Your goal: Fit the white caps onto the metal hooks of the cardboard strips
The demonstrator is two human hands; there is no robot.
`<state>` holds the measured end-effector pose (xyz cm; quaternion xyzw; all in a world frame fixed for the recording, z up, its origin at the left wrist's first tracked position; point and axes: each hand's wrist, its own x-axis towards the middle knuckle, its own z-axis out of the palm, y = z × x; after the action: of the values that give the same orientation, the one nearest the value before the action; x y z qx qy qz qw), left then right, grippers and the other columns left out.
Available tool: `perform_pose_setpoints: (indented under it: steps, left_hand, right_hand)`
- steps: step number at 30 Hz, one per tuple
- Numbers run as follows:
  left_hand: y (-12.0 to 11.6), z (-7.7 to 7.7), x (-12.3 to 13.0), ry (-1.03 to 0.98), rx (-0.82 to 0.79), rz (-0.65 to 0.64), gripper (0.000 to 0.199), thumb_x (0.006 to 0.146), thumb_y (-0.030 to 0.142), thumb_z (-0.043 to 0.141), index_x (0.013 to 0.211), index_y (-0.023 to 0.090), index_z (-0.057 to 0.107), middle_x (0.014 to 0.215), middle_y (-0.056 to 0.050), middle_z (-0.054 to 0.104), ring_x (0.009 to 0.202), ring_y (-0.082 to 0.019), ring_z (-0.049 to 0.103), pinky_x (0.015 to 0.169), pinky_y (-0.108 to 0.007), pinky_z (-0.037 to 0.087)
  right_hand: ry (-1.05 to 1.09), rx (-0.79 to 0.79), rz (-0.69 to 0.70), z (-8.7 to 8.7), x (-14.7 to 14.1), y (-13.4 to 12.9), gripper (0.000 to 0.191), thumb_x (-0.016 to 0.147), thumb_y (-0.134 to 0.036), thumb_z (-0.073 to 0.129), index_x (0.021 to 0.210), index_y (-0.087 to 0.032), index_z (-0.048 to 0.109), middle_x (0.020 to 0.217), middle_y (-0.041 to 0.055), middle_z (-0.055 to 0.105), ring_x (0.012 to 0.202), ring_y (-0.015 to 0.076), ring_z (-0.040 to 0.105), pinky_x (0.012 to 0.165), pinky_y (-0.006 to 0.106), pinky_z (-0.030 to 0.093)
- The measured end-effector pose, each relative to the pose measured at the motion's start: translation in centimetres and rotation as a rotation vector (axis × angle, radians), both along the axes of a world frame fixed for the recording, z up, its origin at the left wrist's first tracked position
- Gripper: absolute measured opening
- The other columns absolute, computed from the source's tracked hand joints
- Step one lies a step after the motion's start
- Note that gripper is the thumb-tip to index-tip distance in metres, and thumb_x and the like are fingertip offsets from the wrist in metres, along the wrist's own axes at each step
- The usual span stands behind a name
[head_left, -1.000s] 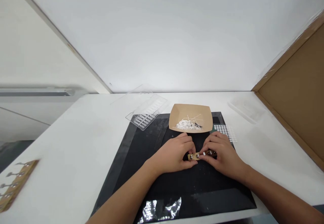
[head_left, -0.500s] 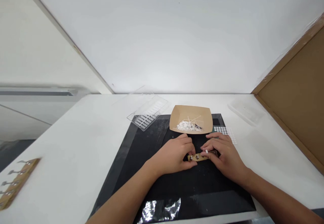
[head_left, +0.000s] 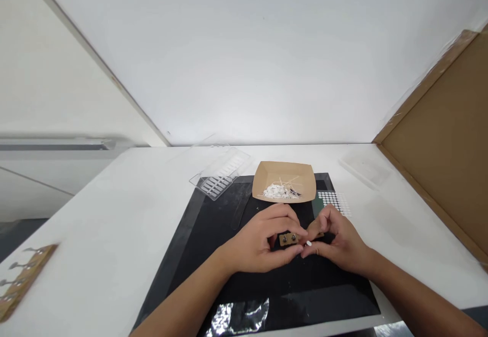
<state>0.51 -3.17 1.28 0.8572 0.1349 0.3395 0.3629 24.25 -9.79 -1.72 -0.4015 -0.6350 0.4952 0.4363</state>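
Observation:
A small tan strip with round metal pieces [head_left: 288, 239] lies over the black mat [head_left: 267, 288], partly hidden by my fingers. My left hand [head_left: 267, 238] is closed around it, thumb below and fingers above. Close to its fingertips, my right hand [head_left: 335, 235] pinches a small white piece [head_left: 308, 243] near its thumb tip. Part of the strip also shows beneath the right fingers. Behind the hands stands a cardboard tray [head_left: 284, 169] with white scraps [head_left: 276, 191] and thin sticks in it.
Clear plastic trays [head_left: 219, 179] overlap the mat's back left corner. A sheet of white dots [head_left: 335, 200] lies right of the cardboard tray, with a clear lid [head_left: 364, 169] behind. A wooden piece with metal parts [head_left: 28, 278] sits far left. Cardboard [head_left: 438, 139] stands at right.
My left hand has reached right along the strip, and its fingertips now meet those of my right hand. The white piece has come down slightly between them. The view has shifted a little.

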Motion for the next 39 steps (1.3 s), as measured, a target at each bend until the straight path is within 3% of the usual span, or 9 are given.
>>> perform_pose_setpoints:
  steps: [11,21,26,30,34,39]
  left_hand:
    - [-0.1,-0.8,0.4,0.007,-0.071,-0.069,0.012,0.096,0.021,0.076,0.106,0.022,0.083,0.093,-0.008,0.075,0.088,-0.018,0.068,0.072,-0.028,0.055]
    - [-0.4,-0.4,0.6,0.084,-0.096,-0.132,0.006,0.095,0.014,0.072,0.093,0.02,0.073,0.086,-0.003,0.074,0.085,-0.017,0.065,0.087,-0.032,0.053]
    - [-0.6,-0.3,0.5,0.093,-0.019,-0.105,0.007,0.098,0.012,0.066,0.098,0.019,0.068,0.091,-0.005,0.07,0.09,-0.018,0.063,0.088,-0.033,0.052]
    - [-0.7,-0.1,0.6,0.092,0.008,-0.056,0.006,0.099,0.013,0.063,0.098,0.019,0.065,0.094,-0.006,0.069,0.094,-0.02,0.06,0.089,-0.034,0.052]
    - [-0.8,0.0,0.7,0.06,-0.011,0.0,0.007,0.1,0.013,0.062,0.101,0.019,0.064,0.096,-0.006,0.069,0.096,-0.02,0.06,0.088,-0.034,0.053]
    - [-1.0,-0.3,0.7,-0.001,-0.052,0.069,0.007,0.099,0.013,0.062,0.101,0.02,0.064,0.098,-0.008,0.068,0.098,-0.02,0.061,0.074,-0.028,0.055]
  right_hand:
    - [-0.063,-0.071,0.091,0.4,0.0,-0.2,0.06,0.087,-0.038,0.09,0.09,-0.03,0.031,0.085,-0.0047,0.081,0.082,0.02,0.079,0.077,0.034,0.057]
    - [-0.16,0.013,0.104,-0.3,0.1,0.0,0.058,0.088,-0.039,0.089,0.088,-0.028,0.032,0.082,-0.0052,0.078,0.072,0.0176,0.07,0.07,0.032,0.048]
    - [-0.163,0.04,0.068,-0.6,0.2,0.0,0.052,0.089,-0.038,0.088,0.089,-0.028,0.037,0.082,-0.0052,0.071,0.072,0.0153,0.065,0.068,0.029,0.05]
    - [-0.129,0.062,0.075,-0.4,-0.2,0.0,0.036,0.094,-0.037,0.083,0.097,-0.027,0.049,0.09,-0.0029,0.069,0.077,0.0144,0.067,0.07,0.027,0.055]
    - [-0.207,0.169,0.054,-0.1,-0.5,0.0,0.026,0.097,-0.037,0.08,0.102,-0.026,0.057,0.091,-0.0018,0.067,0.078,0.0143,0.065,0.07,0.027,0.055]
    - [-0.425,0.486,-0.051,-0.1,-0.4,0.3,0.012,0.105,-0.032,0.069,0.104,-0.024,0.06,0.093,0.0012,0.071,0.08,0.0172,0.065,0.077,0.034,0.048]
